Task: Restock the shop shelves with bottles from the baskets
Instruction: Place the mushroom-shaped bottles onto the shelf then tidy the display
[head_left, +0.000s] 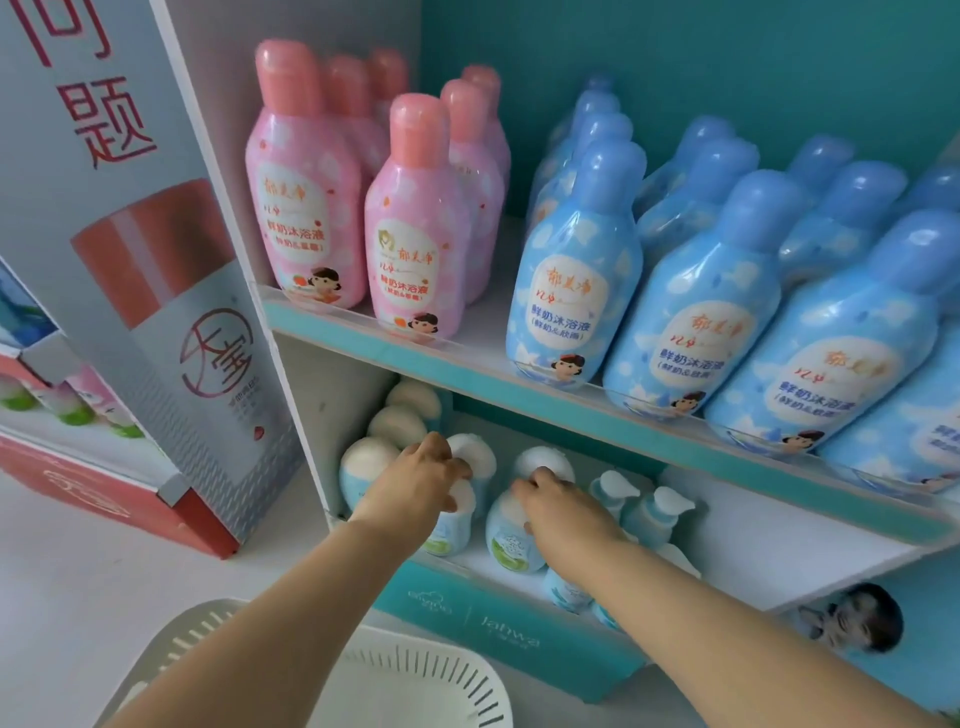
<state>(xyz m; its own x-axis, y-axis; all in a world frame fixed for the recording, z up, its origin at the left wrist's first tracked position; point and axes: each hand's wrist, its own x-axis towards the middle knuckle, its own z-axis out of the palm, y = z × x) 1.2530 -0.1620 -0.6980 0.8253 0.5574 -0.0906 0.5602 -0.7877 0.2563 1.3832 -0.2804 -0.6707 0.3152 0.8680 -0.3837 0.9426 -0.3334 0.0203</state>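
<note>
Both my arms reach into the lower shelf (779, 551). My left hand (415, 480) grips the white cap of a small pale-blue bottle (452, 530) near the shelf's front left. My right hand (558, 512) lies over the top of a neighbouring small bottle with a green label (511, 545), fingers curled on its cap. More white-capped bottles (397, 426) stand behind them at the left. Two pump bottles (657, 512) stand just right of my right hand.
The upper shelf (467, 358) holds pink bottles (415, 223) at the left and several blue bottles (696, 312) to the right. A white slotted basket (426, 670) sits on the floor below my arms. A tall display panel (156, 249) stands at the left.
</note>
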